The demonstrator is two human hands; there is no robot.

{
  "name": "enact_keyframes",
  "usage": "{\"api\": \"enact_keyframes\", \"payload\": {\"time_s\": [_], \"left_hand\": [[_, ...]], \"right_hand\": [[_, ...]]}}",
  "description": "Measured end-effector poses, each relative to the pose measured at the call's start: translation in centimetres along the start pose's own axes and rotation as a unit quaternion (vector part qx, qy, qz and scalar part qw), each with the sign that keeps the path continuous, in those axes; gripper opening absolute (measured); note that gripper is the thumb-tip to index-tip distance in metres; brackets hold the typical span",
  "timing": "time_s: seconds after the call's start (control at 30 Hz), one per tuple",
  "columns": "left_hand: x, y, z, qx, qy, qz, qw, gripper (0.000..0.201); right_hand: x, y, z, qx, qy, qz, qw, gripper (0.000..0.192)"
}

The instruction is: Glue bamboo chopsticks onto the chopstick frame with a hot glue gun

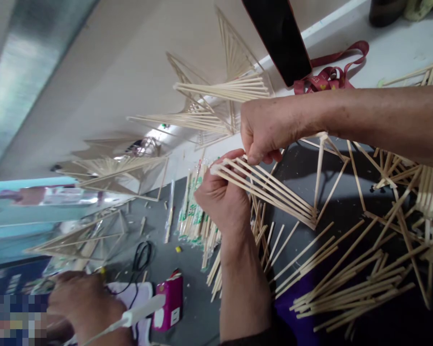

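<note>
Two hands clamped on one pale fan of thin wooden sticks (267, 190): left hand (222, 199) gripping its splayed ends, right hand (265, 127) pinching from above. Loose sticks (346, 283) strewn across grey table (195, 307); wrapped bundle (193, 216) alongside.

Close head view (tilted) over worktable (159, 259)

Both hands (238, 163) pinch a stick fan (270, 192).
</note>
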State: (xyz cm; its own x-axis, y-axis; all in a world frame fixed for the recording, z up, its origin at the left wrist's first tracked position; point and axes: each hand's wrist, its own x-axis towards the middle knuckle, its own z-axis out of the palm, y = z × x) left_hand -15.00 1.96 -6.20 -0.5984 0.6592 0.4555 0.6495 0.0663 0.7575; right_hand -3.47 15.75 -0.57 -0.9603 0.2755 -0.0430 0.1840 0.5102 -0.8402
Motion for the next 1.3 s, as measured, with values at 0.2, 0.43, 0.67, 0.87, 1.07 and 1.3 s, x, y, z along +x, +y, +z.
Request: {"api": "enact_keyframes", "payload": {"time_s": [0.2,0.43,0.67,0.87,1.07,1.3], "left_hand": [[-0.1,-0.1,0.0,0.008,-0.001,-0.002,1.000,0.006],[0.0,-0.1,-0.1,0.001,-0.001,-0.001,1.000,0.006],[0.0,0.5,0.0,-0.048,0.005,-0.031,0.998,0.018],[-0.1,0.6,0.3,-0.092,0.009,-0.022,0.995,0.032],[-0.1,0.4,0.3,-0.067,0.005,-0.022,0.997,0.019],[0.0,0.3,0.7,-0.103,0.012,-0.021,0.994,0.014]], "right_hand": [[0.1,0.1,-0.1,0.005,0.001,-0.005,1.000,0.017],[0.2,0.2,0.0,0.006,-0.004,0.005,1.000,0.016],[0.0,0.2,-1.1,-0.026,-0.004,0.007,1.000,0.016],[-0.7,0.2,-1.7,-0.034,0.039,-0.041,0.998,0.017],[-0.5,0.1,-1.1,0.013,0.055,-0.069,0.996,0.016],[-0.6,0.3,-1.4,0.009,0.032,-0.077,0.996,0.018]]}}
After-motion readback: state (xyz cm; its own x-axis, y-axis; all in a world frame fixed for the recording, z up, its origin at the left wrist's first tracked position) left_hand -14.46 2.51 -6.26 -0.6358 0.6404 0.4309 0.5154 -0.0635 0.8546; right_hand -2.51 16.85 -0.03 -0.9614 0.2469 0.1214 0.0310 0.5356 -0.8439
